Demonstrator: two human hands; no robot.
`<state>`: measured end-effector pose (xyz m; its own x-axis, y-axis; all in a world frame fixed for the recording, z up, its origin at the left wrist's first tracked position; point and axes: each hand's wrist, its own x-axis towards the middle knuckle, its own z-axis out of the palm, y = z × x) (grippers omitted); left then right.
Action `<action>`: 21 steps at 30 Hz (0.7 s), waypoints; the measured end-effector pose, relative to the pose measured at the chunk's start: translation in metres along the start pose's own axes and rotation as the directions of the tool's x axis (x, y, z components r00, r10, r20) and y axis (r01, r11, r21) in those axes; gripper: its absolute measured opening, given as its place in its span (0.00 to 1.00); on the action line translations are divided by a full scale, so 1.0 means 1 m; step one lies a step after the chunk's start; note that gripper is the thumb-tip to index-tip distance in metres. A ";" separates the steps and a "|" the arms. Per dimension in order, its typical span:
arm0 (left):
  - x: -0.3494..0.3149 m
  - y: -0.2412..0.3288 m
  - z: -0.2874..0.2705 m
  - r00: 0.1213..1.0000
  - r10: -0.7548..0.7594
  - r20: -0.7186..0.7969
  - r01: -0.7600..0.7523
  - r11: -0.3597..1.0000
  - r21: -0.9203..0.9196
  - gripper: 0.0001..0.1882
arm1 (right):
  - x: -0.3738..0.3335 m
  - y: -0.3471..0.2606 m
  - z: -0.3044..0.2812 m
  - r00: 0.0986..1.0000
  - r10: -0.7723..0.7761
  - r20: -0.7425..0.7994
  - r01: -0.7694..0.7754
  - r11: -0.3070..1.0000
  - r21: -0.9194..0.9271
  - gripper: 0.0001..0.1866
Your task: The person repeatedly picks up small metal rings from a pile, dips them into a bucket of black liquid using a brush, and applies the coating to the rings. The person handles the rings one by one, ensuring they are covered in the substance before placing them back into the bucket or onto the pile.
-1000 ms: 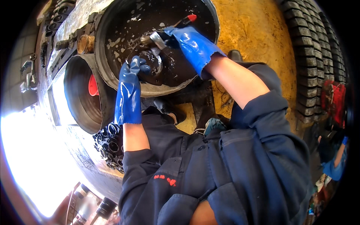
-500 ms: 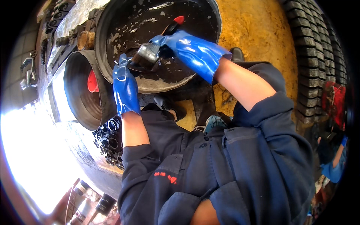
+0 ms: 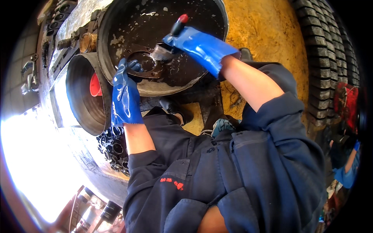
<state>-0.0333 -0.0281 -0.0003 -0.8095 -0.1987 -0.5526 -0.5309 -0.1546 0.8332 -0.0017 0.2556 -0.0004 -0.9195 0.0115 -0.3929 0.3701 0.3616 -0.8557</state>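
Both my hands wear blue rubber gloves over a wide, dark round tub (image 3: 171,89) that holds dark liquid with pale flecks on it. My left hand (image 3: 126,91) is closed on the near left edge of a dark, wet metal ring plate (image 3: 156,73) with a large central hole. My right hand (image 3: 200,48) grips a wide flat paintbrush (image 3: 178,27) by its black, red-tipped handle. The brush's metal ferrule and head lie over the far right part of the plate. Whether the bristles touch it is blurred.
Left of the tub, a smaller grey bucket (image 3: 86,116) is tipped toward me, with a red object (image 3: 95,85) inside. Several black rings (image 3: 116,146) are heaped below it. Large tyres (image 3: 320,62) stand on the right by the yellow floor (image 3: 268,31). Another person's blue sleeve (image 3: 345,176) shows far right.
The brush has moved right across the plate, and its handle stands steeper. My left hand has shifted slightly left, and more of the plate and its hole shows.
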 end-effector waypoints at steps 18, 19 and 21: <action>-0.034 -0.006 -0.007 0.850 0.088 0.519 0.001 0.986 -0.169 0.15 | -0.057 0.001 0.020 0.984 -0.161 -0.073 0.124 0.924 -0.361 0.15; -0.055 0.000 0.008 0.844 0.040 0.535 -0.014 0.999 -0.051 0.13 | -0.060 -0.006 0.014 0.986 -0.146 -0.081 0.102 0.911 -0.399 0.20; -0.096 0.005 0.026 0.893 0.047 0.449 -0.141 0.974 0.177 0.13 | -0.066 -0.020 0.006 0.989 -0.136 -0.053 0.098 0.889 -0.448 0.20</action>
<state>0.0348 0.0151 0.0577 -0.8601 0.2495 -0.4450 -0.4477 0.0491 0.8928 0.0519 0.2415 0.0405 -0.9671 0.0115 -0.2542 0.1792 0.7400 -0.6482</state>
